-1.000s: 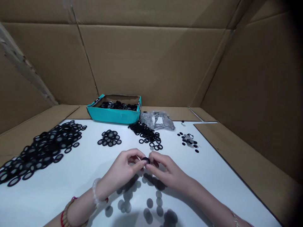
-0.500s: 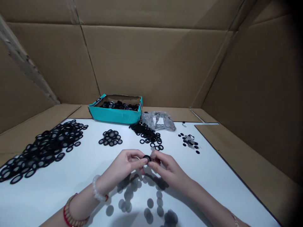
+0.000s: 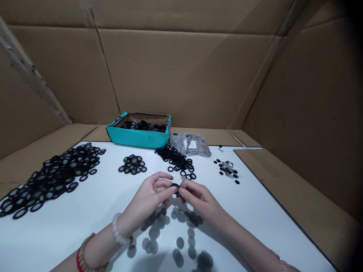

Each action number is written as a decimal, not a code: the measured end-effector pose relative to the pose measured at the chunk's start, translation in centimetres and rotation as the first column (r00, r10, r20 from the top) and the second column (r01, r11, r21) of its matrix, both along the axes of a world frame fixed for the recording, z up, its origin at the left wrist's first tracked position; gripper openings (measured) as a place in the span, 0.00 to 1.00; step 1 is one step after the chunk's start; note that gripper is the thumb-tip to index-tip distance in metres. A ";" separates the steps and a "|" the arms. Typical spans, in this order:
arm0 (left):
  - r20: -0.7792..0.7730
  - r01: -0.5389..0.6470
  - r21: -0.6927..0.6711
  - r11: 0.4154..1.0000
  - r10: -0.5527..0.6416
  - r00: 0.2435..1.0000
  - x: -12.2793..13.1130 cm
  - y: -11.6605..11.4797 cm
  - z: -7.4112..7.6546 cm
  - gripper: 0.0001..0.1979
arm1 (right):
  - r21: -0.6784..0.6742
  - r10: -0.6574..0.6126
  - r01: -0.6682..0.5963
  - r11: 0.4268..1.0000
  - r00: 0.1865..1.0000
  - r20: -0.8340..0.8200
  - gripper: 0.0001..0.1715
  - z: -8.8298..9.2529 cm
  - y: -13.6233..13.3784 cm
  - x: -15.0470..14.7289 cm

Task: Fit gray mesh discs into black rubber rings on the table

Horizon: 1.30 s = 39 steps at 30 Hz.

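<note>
My left hand (image 3: 150, 198) and my right hand (image 3: 198, 202) meet above the white table (image 3: 85, 211), fingertips pinched together on one small black ring (image 3: 175, 186). Under and in front of the hands lie several grey round discs (image 3: 178, 241). Just beyond the hands is a loose pile of open black rings (image 3: 177, 162). A small cluster of rings with grey centres (image 3: 132, 165) lies to the left of that pile.
A large heap of black rings with grey centres (image 3: 53, 175) covers the left of the table. A teal box (image 3: 138, 138) of rings stands at the back, a clear plastic bag (image 3: 193, 145) beside it. Small black dots (image 3: 227, 170) lie right. Cardboard walls surround everything.
Both hands, still pinching the ring, have shifted slightly farther from me and up; the left fingers have curled more over the ring.
</note>
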<state>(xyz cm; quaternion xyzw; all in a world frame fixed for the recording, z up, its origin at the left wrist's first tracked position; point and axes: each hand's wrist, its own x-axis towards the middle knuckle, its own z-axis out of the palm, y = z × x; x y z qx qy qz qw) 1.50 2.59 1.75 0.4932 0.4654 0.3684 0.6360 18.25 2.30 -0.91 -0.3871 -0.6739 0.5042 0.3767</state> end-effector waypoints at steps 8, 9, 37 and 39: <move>-0.062 0.026 0.035 0.999 -0.024 0.998 -0.3 0.2 -0.2 0.15 | 0.030 -0.035 0.034 0.999 0.999 0.041 0.16 -0.2 -0.1 -0.1; -0.050 0.019 0.034 0.999 -0.017 0.999 -0.3 0.3 -0.1 0.15 | 0.039 -0.039 0.038 0.999 0.999 0.031 0.16 -0.2 -0.1 -0.1; -0.756 0.445 0.650 0.616 0.464 0.462 -5.4 7.8 -1.8 0.13 | 0.087 0.125 -0.192 0.978 0.860 0.495 0.09 0.7 -1.2 1.5; -0.789 0.509 0.593 0.624 0.324 0.522 -2.8 7.4 -2.8 0.11 | 0.091 0.120 -0.186 0.978 0.868 0.481 0.10 0.5 -1.1 1.4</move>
